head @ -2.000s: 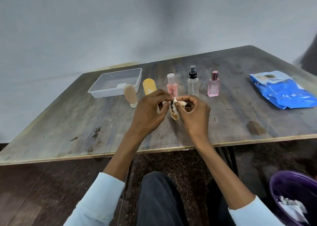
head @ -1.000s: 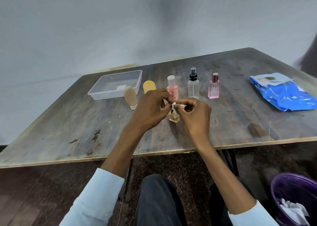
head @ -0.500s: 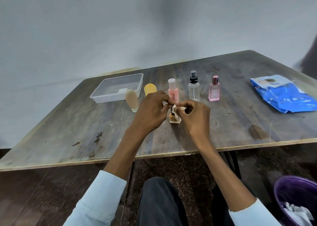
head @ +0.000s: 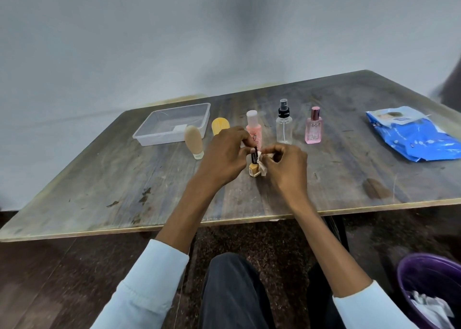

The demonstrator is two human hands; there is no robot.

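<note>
Your left hand (head: 224, 157) pinches the polish (head: 254, 171) by its cap (head: 254, 154) | your right hand (head: 284, 169) pinches a wipe (head: 262, 166) against the polish | polish on table (head: 99, 179): pink bottle (head: 254, 129) just behind it, near edge (head: 224, 222) well before it.

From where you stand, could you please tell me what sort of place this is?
Probably a plain indoor workroom: a worn wooden table beside a bare wall, a row of small cosmetic bottles on it, and a purple bin on the floor.
</note>
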